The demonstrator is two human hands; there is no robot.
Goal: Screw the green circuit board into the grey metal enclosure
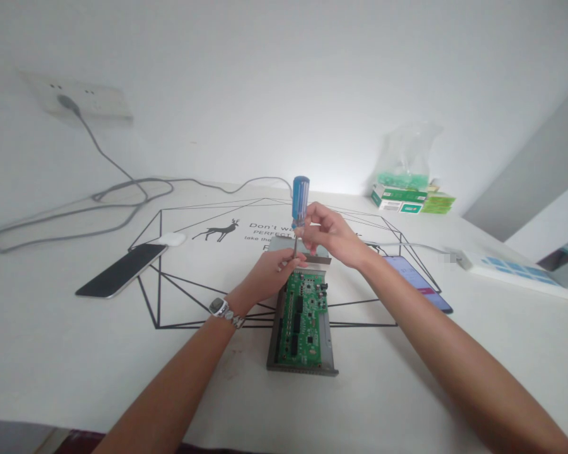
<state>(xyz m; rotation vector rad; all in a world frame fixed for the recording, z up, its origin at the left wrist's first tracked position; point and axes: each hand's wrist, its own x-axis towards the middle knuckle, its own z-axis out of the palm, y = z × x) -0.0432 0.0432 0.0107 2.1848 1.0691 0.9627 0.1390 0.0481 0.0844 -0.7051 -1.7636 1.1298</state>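
My right hand (329,234) grips a screwdriver (300,197) with a blue and clear handle, fingers closed round the handle's lower end. The screwdriver stands upright, its shaft pointing down. My left hand (267,274), wearing a wrist watch (220,308), pinches near the lower shaft; its fingers hide the tip. Just below the hands lies a green circuit board (307,321) in an open grey metal case (331,353). Behind it, partly covered by my hands, is a flat metal panel (281,244). Whether the tip touches a screw cannot be seen.
On the left lie a black keyboard-like slab (123,271) and a white mouse (171,239). A phone (419,284) is right of my right forearm. Small boxes (400,197) under a plastic bag (404,154) stand at the back right. A grey cable (99,148) runs from a wall socket (94,101).
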